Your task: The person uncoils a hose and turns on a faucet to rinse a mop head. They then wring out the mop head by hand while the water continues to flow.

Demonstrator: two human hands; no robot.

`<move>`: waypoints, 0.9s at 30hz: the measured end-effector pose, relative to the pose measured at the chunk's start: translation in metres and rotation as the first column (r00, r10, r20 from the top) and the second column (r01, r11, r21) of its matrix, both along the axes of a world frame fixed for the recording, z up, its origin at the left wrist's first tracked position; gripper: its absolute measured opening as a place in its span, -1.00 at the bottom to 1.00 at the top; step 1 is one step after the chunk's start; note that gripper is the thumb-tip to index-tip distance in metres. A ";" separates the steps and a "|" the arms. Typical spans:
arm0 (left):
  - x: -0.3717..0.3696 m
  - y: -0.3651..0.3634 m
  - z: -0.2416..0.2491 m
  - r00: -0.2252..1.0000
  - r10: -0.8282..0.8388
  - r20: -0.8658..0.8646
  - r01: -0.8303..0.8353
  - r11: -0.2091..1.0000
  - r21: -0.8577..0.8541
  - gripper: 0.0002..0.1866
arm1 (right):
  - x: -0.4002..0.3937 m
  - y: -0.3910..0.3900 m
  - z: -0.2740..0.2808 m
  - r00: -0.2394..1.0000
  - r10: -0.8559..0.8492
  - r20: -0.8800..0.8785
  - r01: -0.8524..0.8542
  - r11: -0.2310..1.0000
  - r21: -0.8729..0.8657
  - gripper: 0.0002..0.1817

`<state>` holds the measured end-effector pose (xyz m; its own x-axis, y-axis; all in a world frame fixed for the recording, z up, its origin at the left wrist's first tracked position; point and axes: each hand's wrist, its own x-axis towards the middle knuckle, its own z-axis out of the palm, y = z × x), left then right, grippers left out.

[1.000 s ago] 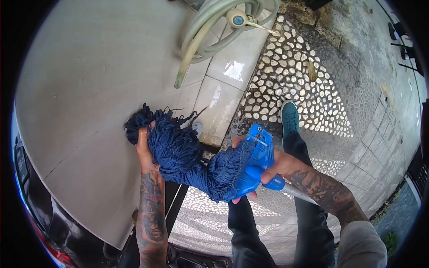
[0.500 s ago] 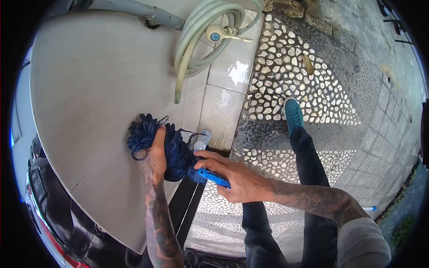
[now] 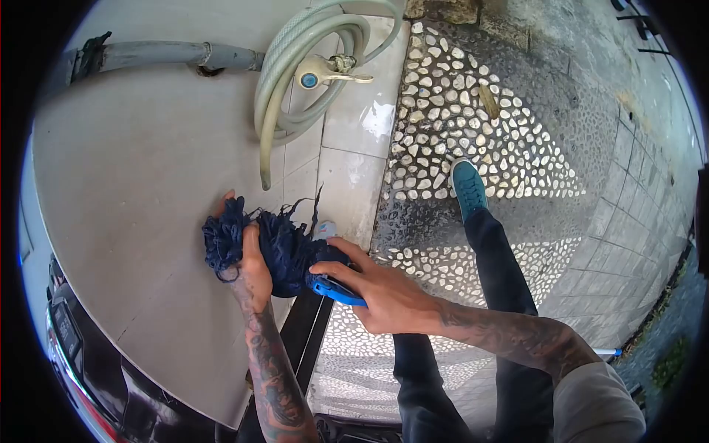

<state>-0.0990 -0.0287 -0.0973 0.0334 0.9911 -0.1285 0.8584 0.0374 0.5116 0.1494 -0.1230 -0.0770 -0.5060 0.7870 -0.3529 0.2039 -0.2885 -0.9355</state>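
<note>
My left hand is wrapped round a bundle of dark navy strands that looks like a mop head. Part of the bundle bulges out on the left of that hand, and loose ends stick up at its top. At the bundle's right end, my right hand is closed on a bright blue plastic piece, its fingers pressed against the strands. The fingers and strands hide much of this blue piece. A small pale object shows just behind the bundle.
A coiled clear hose hangs by a lever tap beyond the hands. Grey pipe runs along the pale wall. Pebbled paving lies to the right, under a teal shoe. A dark car stands lower left.
My right hand and the blue piece have shifted slightly left and tilted. The strands have been rearranged, with frayed ends now pointing up. The whole view has swung a little.
</note>
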 end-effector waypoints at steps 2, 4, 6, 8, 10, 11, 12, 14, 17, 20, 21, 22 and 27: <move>-0.016 -0.017 0.025 0.982 -0.161 -0.102 0.150 0.982 -0.112 -0.77 | 0.004 -0.007 -0.008 0.993 0.046 -0.110 -0.047 0.999 -0.006 -0.12; -0.014 -0.019 0.055 0.937 -0.331 -0.112 0.326 0.943 -0.063 -0.79 | 0.002 -0.007 -0.029 0.798 -0.170 -0.578 -0.120 0.895 -0.429 -0.11; -0.018 -0.026 0.073 0.933 -0.359 -0.015 0.359 0.933 0.005 -0.83 | 0.015 0.003 -0.035 0.489 -0.579 -0.652 -0.457 0.467 -0.757 0.09; 0.013 -0.027 0.093 0.815 0.310 0.489 -0.180 0.939 -0.294 -0.77 | 0.008 -0.002 -0.058 0.597 -0.459 -0.658 -0.549 0.365 -0.752 0.14; 0.015 -0.035 0.100 0.810 0.331 0.484 -0.195 0.931 -0.309 -0.76 | 0.007 0.003 -0.071 0.619 -0.355 -0.701 -0.645 0.279 -0.711 0.16; 0.017 -0.039 0.101 0.721 0.371 0.585 -0.156 0.910 -0.384 -0.77 | 0.005 0.006 -0.077 0.589 -0.308 -0.747 -0.670 0.331 -0.664 0.22; 0.018 -0.042 0.101 0.614 0.413 0.673 -0.105 0.887 -0.449 -0.77 | 0.004 0.010 -0.084 0.560 -0.255 -0.788 -0.692 0.379 -0.614 0.30; 0.013 -0.050 0.092 0.496 0.396 0.773 -0.009 0.892 -0.451 -0.76 | -0.015 0.028 -0.120 0.523 0.086 -0.848 -0.695 0.620 -0.365 0.42; 0.025 -0.056 0.089 0.246 0.442 0.863 0.087 0.877 -0.474 -0.71 | -0.043 0.047 -0.107 0.542 0.360 -0.760 -0.660 0.742 -0.119 0.59; 0.020 -0.052 0.081 0.589 0.405 0.699 -0.101 0.895 -0.434 -0.69 | -0.041 0.081 -0.053 0.577 0.350 -0.738 -0.677 0.710 -0.193 0.54; 0.017 -0.053 0.077 0.451 0.552 0.701 -0.168 0.824 -0.541 -0.71 | -0.038 0.086 -0.035 0.567 0.382 -0.730 -0.717 0.664 -0.210 0.44; 0.017 -0.051 0.074 0.497 0.533 0.685 -0.209 0.840 -0.501 -0.73 | -0.033 0.089 -0.025 0.618 0.337 -0.710 -0.640 0.740 -0.206 0.14; 0.015 -0.051 0.057 0.995 -0.097 0.020 0.099 0.986 -0.132 -0.73 | -0.030 0.110 -0.004 0.714 0.363 -0.599 -0.692 0.496 -0.524 -0.40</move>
<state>-0.0841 -0.0797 -0.0407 0.1325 0.9572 -0.2575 0.8544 0.0214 0.5192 0.1191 -0.0131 -0.0812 -0.9438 -0.0713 -0.3229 0.2448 -0.8070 -0.5375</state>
